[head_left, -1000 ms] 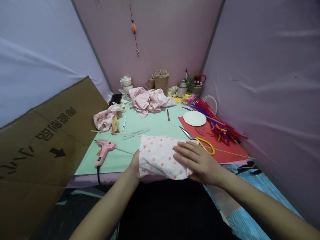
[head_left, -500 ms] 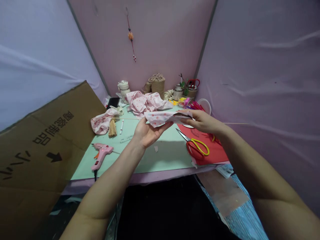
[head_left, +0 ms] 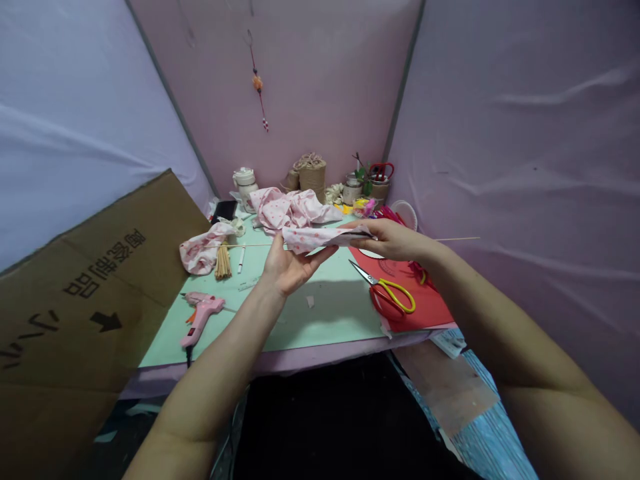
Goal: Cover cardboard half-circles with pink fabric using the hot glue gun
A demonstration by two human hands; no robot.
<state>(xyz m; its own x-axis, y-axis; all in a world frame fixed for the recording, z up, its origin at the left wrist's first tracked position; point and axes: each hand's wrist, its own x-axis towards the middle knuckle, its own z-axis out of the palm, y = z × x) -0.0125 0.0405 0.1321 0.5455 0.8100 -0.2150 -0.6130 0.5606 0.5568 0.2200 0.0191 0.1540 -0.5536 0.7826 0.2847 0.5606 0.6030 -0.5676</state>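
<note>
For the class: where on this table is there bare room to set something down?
The widest free patch of green mat runs from the glue gun to the scissors, between the held cloth and the table's front edge, though the left forearm hides part and a small scrap lies there. The back is crowded: white jar, crumpled cloth, twine.

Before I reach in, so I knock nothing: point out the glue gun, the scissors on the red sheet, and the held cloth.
Glue gun [head_left: 201, 315]: head view, upper grip.
Scissors [head_left: 372, 281]: head view, near pivot.
Held cloth [head_left: 311, 239]: head view, spotted side.
</note>
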